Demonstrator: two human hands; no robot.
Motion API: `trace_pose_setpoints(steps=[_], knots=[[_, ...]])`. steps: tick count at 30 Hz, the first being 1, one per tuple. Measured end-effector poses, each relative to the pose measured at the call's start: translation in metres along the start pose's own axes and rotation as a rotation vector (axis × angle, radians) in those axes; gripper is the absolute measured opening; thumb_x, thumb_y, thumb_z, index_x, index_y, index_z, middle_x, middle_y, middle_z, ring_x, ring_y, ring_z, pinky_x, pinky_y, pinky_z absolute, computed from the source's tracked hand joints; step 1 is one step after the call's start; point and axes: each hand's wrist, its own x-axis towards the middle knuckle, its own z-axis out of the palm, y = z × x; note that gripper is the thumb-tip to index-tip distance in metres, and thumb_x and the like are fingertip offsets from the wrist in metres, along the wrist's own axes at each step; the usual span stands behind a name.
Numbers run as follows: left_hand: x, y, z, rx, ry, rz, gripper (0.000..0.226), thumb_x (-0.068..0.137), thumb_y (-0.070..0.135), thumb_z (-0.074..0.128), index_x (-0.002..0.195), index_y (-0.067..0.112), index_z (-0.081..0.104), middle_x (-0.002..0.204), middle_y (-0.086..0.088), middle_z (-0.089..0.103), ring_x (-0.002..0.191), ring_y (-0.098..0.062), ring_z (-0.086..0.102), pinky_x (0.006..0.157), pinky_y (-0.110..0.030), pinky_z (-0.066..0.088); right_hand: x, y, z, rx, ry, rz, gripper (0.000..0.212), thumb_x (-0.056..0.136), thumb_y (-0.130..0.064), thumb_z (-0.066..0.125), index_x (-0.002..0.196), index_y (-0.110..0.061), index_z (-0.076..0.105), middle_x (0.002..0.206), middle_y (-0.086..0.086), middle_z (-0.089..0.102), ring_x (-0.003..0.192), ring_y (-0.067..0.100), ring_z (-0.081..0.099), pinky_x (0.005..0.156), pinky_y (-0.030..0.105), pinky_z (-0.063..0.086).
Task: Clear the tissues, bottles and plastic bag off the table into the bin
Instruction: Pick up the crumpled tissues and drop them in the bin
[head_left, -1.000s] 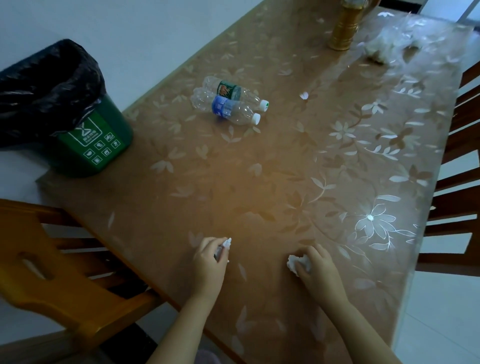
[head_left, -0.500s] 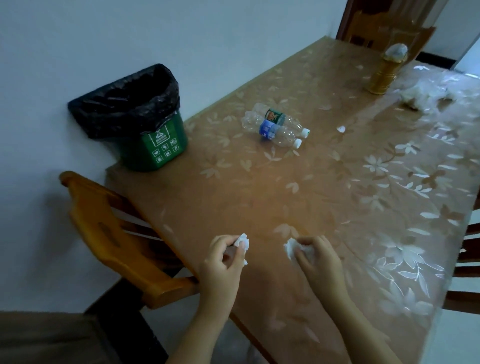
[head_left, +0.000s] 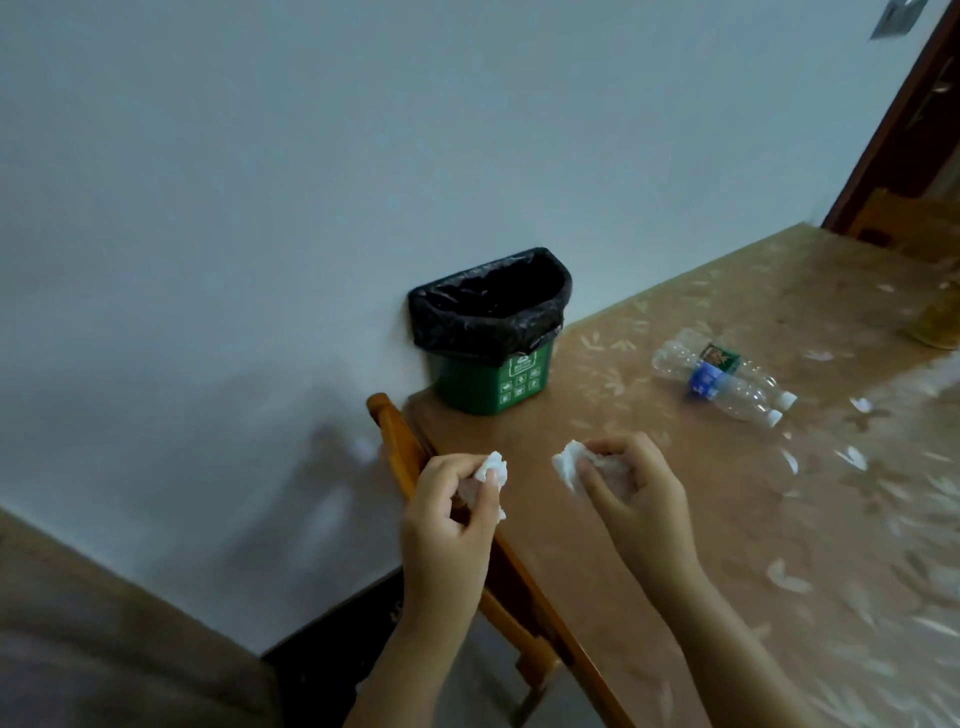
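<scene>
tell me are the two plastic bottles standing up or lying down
Lying down. Both plastic bottles rest on their sides, side by side on the table, white caps pointing right.

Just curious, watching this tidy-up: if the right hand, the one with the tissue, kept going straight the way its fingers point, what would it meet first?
Probably the green bin with its black liner. The right hand, closed on a crumpled tissue, points up-left across bare table, nothing between. Depth is unclear from one view.
</scene>
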Motion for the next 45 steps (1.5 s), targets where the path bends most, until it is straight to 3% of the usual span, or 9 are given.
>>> trace_pose_setpoints(steps=[7,13,16,21,26,32,38,42,45], knots=[[0.053,-0.044,-0.053,-0.022,0.017,0.020,0.009,0.082,0.019,0.057,0.090,0.020,0.060,0.083,0.011,0.060,0.080,0.010,0.058,0.056,-0.001,0.043,0.032,-0.034,0.072,0.012,0.021,-0.049,0.018,0.079,-0.007,0.066,0.081,-0.023,0.059,0.083,-0.006,0.059,0.081,0.001,0.053,0.066,0.009,0.040],[0.090,-0.076,-0.061,-0.052,-0.009,-0.010,0.014,0.085,0.006,0.061,0.089,0.019,0.062,0.081,0.000,0.064,0.073,0.005,0.060,0.054,-0.004,0.044,0.056,-0.043,0.100,0.001,0.048,-0.085,0.022,0.077,0.001,0.066,0.080,-0.020,0.059,0.081,-0.005,0.059,0.082,-0.005,0.053,0.067,0.003,0.037],[0.114,-0.089,-0.051,-0.103,-0.034,0.014,0.004,0.086,0.017,0.061,0.088,0.020,0.063,0.082,-0.001,0.066,0.067,-0.002,0.062,0.054,-0.010,0.047,0.077,-0.038,0.106,-0.022,0.087,-0.089,0.030,0.076,-0.001,0.066,0.077,-0.029,0.056,0.081,-0.007,0.059,0.080,-0.004,0.053,0.066,0.003,0.036],[0.162,-0.109,-0.017,-0.091,-0.081,0.069,0.017,0.084,0.035,0.052,0.087,0.022,0.063,0.082,0.005,0.064,0.071,-0.005,0.061,0.057,-0.012,0.047,0.121,-0.008,0.110,-0.102,0.123,-0.082,0.020,0.075,-0.001,0.068,0.082,-0.018,0.061,0.081,-0.010,0.058,0.083,0.001,0.053,0.067,0.004,0.037],[0.219,-0.118,0.019,-0.039,-0.202,0.252,0.021,0.086,0.026,0.051,0.093,0.011,0.064,0.086,0.003,0.063,0.082,-0.002,0.057,0.068,-0.009,0.046,0.174,0.024,0.118,-0.132,0.134,-0.056,0.023,0.077,-0.002,0.068,0.082,-0.023,0.058,0.082,-0.012,0.057,0.083,0.003,0.053,0.069,0.007,0.038],[0.271,-0.138,0.062,0.028,-0.250,0.311,0.021,0.087,0.025,0.050,0.094,0.012,0.064,0.086,0.009,0.058,0.083,0.001,0.055,0.071,-0.012,0.047,0.228,0.047,0.129,-0.147,0.093,-0.049,0.017,0.080,-0.007,0.066,0.078,-0.022,0.058,0.082,-0.007,0.058,0.083,0.006,0.054,0.068,0.006,0.037],[0.289,-0.175,0.102,0.260,-0.290,0.296,0.025,0.089,0.027,0.045,0.087,0.012,0.064,0.082,0.000,0.062,0.074,-0.017,0.057,0.066,-0.041,0.050,0.270,0.071,0.144,-0.187,0.024,0.027,0.014,0.081,-0.007,0.061,0.081,-0.021,0.058,0.086,-0.008,0.055,0.083,-0.002,0.051,0.066,0.000,0.033],[0.291,-0.187,0.107,0.353,-0.325,0.285,0.032,0.088,0.032,0.044,0.092,0.010,0.066,0.084,-0.004,0.065,0.076,-0.022,0.060,0.066,-0.042,0.051,0.284,0.085,0.155,-0.247,-0.025,0.039,0.011,0.082,-0.008,0.060,0.083,-0.019,0.058,0.086,-0.008,0.054,0.083,0.001,0.050,0.066,0.002,0.034],[0.292,-0.193,0.103,0.418,-0.381,0.269,0.041,0.084,0.036,0.044,0.102,0.007,0.066,0.093,-0.007,0.067,0.086,-0.025,0.062,0.071,-0.042,0.052,0.286,0.093,0.161,-0.298,-0.042,0.035,0.009,0.080,-0.009,0.063,0.089,-0.012,0.061,0.089,-0.004,0.055,0.089,0.013,0.053,0.075,0.016,0.039]])
